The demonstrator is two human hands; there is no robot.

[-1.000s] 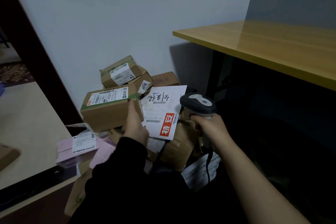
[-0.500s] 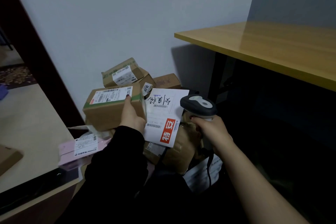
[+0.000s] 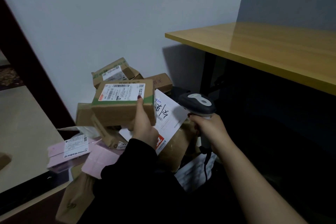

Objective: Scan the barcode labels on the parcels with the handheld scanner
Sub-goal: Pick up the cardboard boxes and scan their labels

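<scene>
The single view comes from a wide-angle camera worn on the person's head, looking forward and steeply down into a room corner, so the grey wall (image 3: 112, 23) and the yellow-topped desk (image 3: 263, 49) lean and bend toward the frame edges. It sits close above the person's own arms, which enter from the bottom edge, with the left hand (image 3: 145, 129), the right hand (image 3: 211, 132) and the heap of parcels (image 3: 116, 112) near the middle. There is no second view, so nothing is shared.
</scene>
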